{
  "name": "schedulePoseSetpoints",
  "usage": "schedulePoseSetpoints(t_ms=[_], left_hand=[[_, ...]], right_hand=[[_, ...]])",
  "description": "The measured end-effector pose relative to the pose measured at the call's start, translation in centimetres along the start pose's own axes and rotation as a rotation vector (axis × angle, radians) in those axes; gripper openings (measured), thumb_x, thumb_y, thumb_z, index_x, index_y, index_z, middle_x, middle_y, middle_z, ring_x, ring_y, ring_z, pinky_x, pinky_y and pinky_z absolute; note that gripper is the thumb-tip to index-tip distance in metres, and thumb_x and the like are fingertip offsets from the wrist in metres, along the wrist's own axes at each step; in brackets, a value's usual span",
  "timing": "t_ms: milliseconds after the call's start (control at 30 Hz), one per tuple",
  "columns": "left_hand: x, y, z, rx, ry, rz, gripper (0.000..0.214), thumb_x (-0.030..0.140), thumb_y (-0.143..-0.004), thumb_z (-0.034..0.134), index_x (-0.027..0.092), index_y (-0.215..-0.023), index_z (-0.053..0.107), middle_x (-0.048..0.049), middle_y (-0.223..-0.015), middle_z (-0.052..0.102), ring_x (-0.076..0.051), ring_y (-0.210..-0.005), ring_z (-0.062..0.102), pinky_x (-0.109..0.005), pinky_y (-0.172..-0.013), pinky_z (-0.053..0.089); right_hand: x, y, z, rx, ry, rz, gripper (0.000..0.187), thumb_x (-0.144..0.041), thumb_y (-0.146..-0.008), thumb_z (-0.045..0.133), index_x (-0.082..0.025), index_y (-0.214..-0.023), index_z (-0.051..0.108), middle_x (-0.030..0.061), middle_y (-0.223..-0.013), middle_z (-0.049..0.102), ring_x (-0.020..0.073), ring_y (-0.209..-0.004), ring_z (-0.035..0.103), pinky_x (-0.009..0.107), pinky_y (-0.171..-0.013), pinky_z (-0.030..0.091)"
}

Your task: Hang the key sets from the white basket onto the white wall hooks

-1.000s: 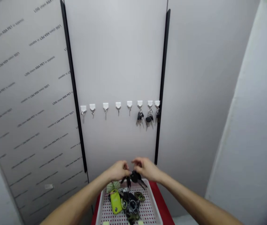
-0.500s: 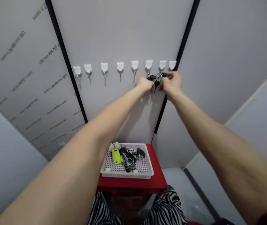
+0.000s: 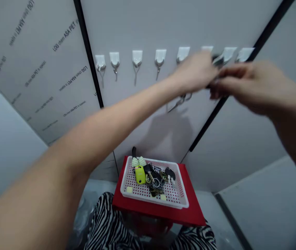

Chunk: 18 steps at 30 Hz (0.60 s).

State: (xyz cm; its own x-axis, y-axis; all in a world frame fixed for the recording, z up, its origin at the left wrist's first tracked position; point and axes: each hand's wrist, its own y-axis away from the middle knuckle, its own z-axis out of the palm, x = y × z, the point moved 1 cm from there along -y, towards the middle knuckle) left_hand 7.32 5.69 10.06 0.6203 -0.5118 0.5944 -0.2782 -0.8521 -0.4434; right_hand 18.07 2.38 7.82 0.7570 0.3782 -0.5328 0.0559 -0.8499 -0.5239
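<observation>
My left hand (image 3: 200, 71) is closed and raised in front of the hooks on the right part of the wall panel. Below it hang metal keys (image 3: 181, 101), spread apart. My right hand (image 3: 249, 83) meets it from the right, thumb and fingers pinched at the dark part of the same bunch. A black key head (image 3: 217, 60) shows above, between the two hands. Motion blur hides which fingers grip which piece. Behind the hands runs a row of white adhesive hooks (image 3: 160, 55), some partly covered by my left hand.
A white perforated basket (image 3: 153, 199) holds several keys, a lime-green key fob (image 3: 140, 174) and a checked bow (image 3: 138, 161). It stands on a red stool top (image 3: 193, 201) between my knees. Black strips (image 3: 87, 52) edge the wall panel, and printed lettering covers the left panel.
The view has shifted, so the hooks appear higher and larger. My hands and the keys sit farther right in view and look nearer, still together at the bunch.
</observation>
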Motion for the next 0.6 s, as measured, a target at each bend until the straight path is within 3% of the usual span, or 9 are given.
schedulePoseSetpoints(t_ms=[33, 67, 167, 233, 267, 367, 433, 533, 600], left_hand=[[-1.8, 2.3, 1.0, -0.013, -0.064, 0.141, 0.018, 0.025, -0.066, 0.039, 0.012, -0.074, 0.050, 0.0011, -0.071, 0.053, -0.009, -0.072, 0.048, -0.023, -0.061, 0.034], [-3.9, 4.7, 2.3, -0.060, -0.061, 0.161, 0.017, 0.021, -0.066, 0.038, 0.012, -0.076, 0.049, -0.0001, -0.070, 0.054, -0.009, -0.068, 0.048, -0.022, -0.058, 0.036], [-10.7, 11.6, 6.5, -0.302, 0.004, -0.019, 0.022, 0.024, -0.068, 0.033, 0.016, -0.082, 0.047, -0.0018, -0.073, 0.055, -0.010, -0.062, 0.049, -0.020, -0.051, 0.038], [-14.6, 14.4, 8.7, -0.489, -0.054, -0.095, 0.026, 0.033, -0.063, 0.042, 0.018, -0.083, 0.049, -0.0028, -0.077, 0.057, -0.013, -0.065, 0.051, -0.022, -0.054, 0.039], [-16.3, 15.0, 9.5, -0.539, -0.102, -0.122, 0.030, 0.036, -0.061, 0.045, 0.019, -0.084, 0.050, -0.0037, -0.080, 0.057, -0.015, -0.069, 0.051, -0.024, -0.058, 0.039], [-20.6, 14.5, 10.4, -0.573, -0.265, -0.315, 0.035, 0.042, -0.060, 0.043, 0.019, -0.085, 0.052, -0.0060, -0.085, 0.056, -0.017, -0.078, 0.050, -0.026, -0.065, 0.038], [-22.7, 13.5, 10.3, -0.658, -0.319, -0.420, 0.036, 0.045, -0.061, 0.040, 0.019, -0.081, 0.055, -0.0065, -0.080, 0.058, -0.018, -0.075, 0.051, -0.025, -0.063, 0.037], [-24.4, 13.5, 10.1, -0.709, -0.282, -0.372, 0.037, 0.048, -0.063, 0.037, 0.019, -0.078, 0.056, -0.0054, -0.079, 0.058, -0.017, -0.074, 0.051, -0.024, -0.063, 0.037], [-24.7, 14.8, 9.9, -0.581, -0.256, -0.279, 0.035, 0.044, -0.068, 0.033, 0.019, -0.079, 0.055, -0.0046, -0.082, 0.057, -0.015, -0.078, 0.049, -0.023, -0.067, 0.035]], right_hand=[[0.9, 1.3, 1.4, -0.093, -0.006, -0.007, 0.013, -0.025, -0.064, 0.044, -0.019, -0.060, 0.055, -0.0054, -0.044, 0.049, 0.0044, -0.047, 0.047, 0.025, -0.049, 0.035], [2.0, 2.7, 2.9, -0.206, -0.024, -0.018, 0.011, -0.024, -0.063, 0.046, -0.020, -0.062, 0.055, -0.0051, -0.045, 0.051, 0.0042, -0.045, 0.046, 0.025, -0.050, 0.035], [5.5, 6.5, 8.2, -0.593, -0.116, -0.067, 0.014, -0.024, -0.065, 0.044, -0.019, -0.071, 0.056, -0.0023, -0.058, 0.056, 0.0087, -0.051, 0.048, 0.024, -0.049, 0.039], [7.2, 8.1, 11.8, -0.827, -0.114, -0.102, 0.019, -0.025, -0.068, 0.040, -0.019, -0.075, 0.056, -0.0008, -0.065, 0.058, 0.0104, -0.056, 0.050, 0.025, -0.052, 0.040], [7.9, 8.3, 13.5, -0.855, -0.088, -0.117, 0.021, -0.026, -0.068, 0.039, -0.018, -0.077, 0.056, 0.0001, -0.069, 0.059, 0.0113, -0.059, 0.051, 0.025, -0.055, 0.040], [9.3, 7.4, 18.5, -0.763, 0.011, -0.139, 0.027, -0.030, -0.069, 0.037, -0.018, -0.084, 0.056, 0.0032, -0.083, 0.058, 0.0136, -0.073, 0.052, 0.027, -0.066, 0.039], [10.0, 6.5, 21.5, -0.867, 0.040, -0.117, 0.030, -0.035, -0.068, 0.038, -0.018, -0.085, 0.056, 0.0036, -0.084, 0.058, 0.0140, -0.074, 0.052, 0.026, -0.065, 0.039], [11.0, 6.2, 24.2, -1.153, 0.023, -0.065, 0.035, -0.043, -0.064, 0.042, -0.019, -0.086, 0.056, 0.0026, -0.078, 0.060, 0.0135, -0.066, 0.053, 0.024, -0.058, 0.040], [11.6, 7.0, 24.3, -1.125, 0.011, -0.086, 0.034, -0.042, -0.065, 0.041, -0.021, -0.088, 0.055, 0.0026, -0.079, 0.059, 0.0135, -0.068, 0.053, 0.023, -0.059, 0.039]])
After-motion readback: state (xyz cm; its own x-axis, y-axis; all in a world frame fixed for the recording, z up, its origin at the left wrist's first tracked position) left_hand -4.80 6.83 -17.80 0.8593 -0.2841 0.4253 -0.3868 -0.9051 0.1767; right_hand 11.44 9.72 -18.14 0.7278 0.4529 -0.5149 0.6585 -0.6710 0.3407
